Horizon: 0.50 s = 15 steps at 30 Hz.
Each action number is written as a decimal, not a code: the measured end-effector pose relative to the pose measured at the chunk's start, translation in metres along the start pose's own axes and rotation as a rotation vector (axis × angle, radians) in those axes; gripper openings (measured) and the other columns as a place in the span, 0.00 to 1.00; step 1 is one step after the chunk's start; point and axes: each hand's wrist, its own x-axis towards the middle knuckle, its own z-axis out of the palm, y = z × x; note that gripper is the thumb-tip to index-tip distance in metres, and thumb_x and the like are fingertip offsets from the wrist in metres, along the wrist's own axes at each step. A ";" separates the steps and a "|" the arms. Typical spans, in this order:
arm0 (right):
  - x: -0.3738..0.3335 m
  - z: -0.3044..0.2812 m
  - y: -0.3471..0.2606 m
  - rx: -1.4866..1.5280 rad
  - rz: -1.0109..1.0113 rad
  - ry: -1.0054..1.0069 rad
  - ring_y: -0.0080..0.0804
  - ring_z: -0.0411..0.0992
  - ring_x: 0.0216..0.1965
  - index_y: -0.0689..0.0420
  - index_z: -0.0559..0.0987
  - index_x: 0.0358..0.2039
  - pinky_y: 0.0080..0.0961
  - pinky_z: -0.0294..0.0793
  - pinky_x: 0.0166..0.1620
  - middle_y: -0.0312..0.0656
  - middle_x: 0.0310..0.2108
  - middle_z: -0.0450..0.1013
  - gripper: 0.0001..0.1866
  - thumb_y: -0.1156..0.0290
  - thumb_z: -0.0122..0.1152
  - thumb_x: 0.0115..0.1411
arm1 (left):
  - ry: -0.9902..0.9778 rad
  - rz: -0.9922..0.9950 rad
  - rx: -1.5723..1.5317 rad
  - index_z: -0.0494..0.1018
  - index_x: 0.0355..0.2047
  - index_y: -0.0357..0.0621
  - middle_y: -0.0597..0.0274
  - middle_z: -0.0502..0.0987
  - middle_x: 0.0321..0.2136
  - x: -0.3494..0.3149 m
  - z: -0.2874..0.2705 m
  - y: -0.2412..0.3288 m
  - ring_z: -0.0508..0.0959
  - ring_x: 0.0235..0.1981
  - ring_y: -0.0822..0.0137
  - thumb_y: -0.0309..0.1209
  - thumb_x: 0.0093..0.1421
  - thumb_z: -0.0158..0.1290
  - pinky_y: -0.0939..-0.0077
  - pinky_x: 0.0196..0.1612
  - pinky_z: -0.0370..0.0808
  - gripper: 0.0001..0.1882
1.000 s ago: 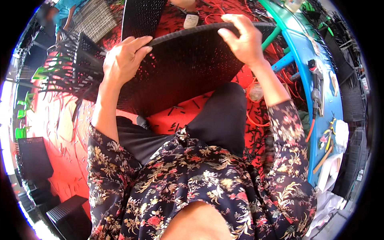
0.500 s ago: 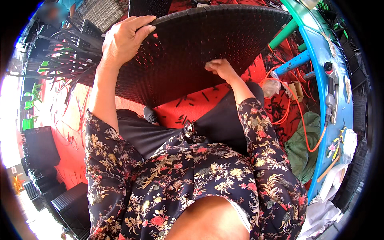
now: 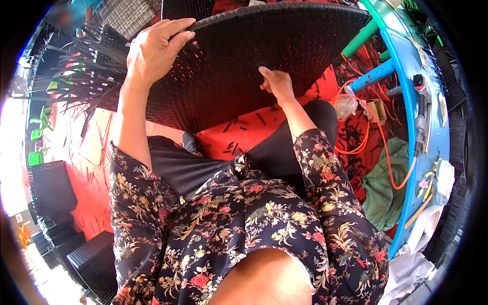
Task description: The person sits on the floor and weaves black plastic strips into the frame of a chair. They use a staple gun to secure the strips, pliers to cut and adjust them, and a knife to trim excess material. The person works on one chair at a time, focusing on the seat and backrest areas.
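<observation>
A large black woven panel [image 3: 229,61] stands tilted before me, its curved bound rim at the top. My left hand [image 3: 155,53] is closed over the panel's upper left rim, fingers on top and thumb on the near side. Long loose black weaving strips [image 3: 99,66] fan out from the panel's left end. Against the middle of the weave is my right hand [image 3: 278,85], most fingers curled in and one digit pointing up at the panel. Whether a strip lies inside those curled fingers is hidden.
To the right stands a blue bench [image 3: 399,218] carrying an air tool [image 3: 421,119] with an orange hose [image 3: 385,165]. A green sack [image 3: 389,190] lies beneath. Black offcuts litter the red floor [image 3: 223,134]. Dark woven pieces [image 3: 91,259] stand at lower left; another person [image 3: 68,18] is at far left.
My right hand has shifted slightly right and turned, with one digit now raised from a tighter curl. My left hand keeps its grip on the rim, and the panel has barely moved.
</observation>
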 end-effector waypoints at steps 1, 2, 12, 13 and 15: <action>-0.004 0.002 -0.011 0.126 0.001 -0.004 0.32 0.72 0.17 0.58 0.71 0.05 0.29 0.71 0.31 0.39 0.10 0.70 0.31 0.44 0.61 0.48 | 0.002 0.009 0.001 0.76 0.42 0.42 0.60 0.72 0.22 0.000 0.000 0.000 0.71 0.21 0.70 0.30 0.57 0.54 0.78 0.28 0.68 0.13; 0.000 0.005 -0.017 0.044 -0.019 0.055 0.37 0.71 0.17 0.60 0.70 0.06 0.33 0.70 0.29 0.42 0.10 0.69 0.30 0.45 0.65 0.46 | 0.004 0.019 0.002 0.76 0.42 0.42 0.60 0.73 0.22 0.000 0.001 0.000 0.71 0.21 0.70 0.30 0.57 0.54 0.78 0.28 0.68 0.13; -0.003 -0.006 -0.024 -0.578 -0.575 0.483 0.47 0.70 0.21 0.60 0.69 0.11 0.40 0.69 0.27 0.46 0.17 0.70 0.28 0.47 0.70 0.40 | 0.030 0.013 0.004 0.76 0.42 0.43 0.61 0.71 0.20 -0.006 0.006 0.001 0.70 0.20 0.69 0.29 0.56 0.55 0.78 0.27 0.68 0.13; -0.004 -0.009 -0.029 -0.592 -0.576 0.485 0.46 0.70 0.22 0.59 0.70 0.11 0.40 0.69 0.27 0.45 0.17 0.69 0.28 0.47 0.70 0.40 | 0.028 0.004 0.009 0.76 0.42 0.43 0.61 0.70 0.20 -0.006 0.005 0.002 0.70 0.20 0.69 0.29 0.56 0.55 0.78 0.27 0.68 0.13; -0.007 -0.013 -0.034 -0.621 -0.578 0.487 0.45 0.70 0.22 0.59 0.70 0.13 0.39 0.69 0.27 0.44 0.18 0.69 0.27 0.47 0.70 0.40 | 0.025 -0.008 0.016 0.76 0.42 0.43 0.61 0.70 0.20 -0.011 0.003 0.003 0.70 0.20 0.69 0.29 0.56 0.55 0.78 0.26 0.67 0.13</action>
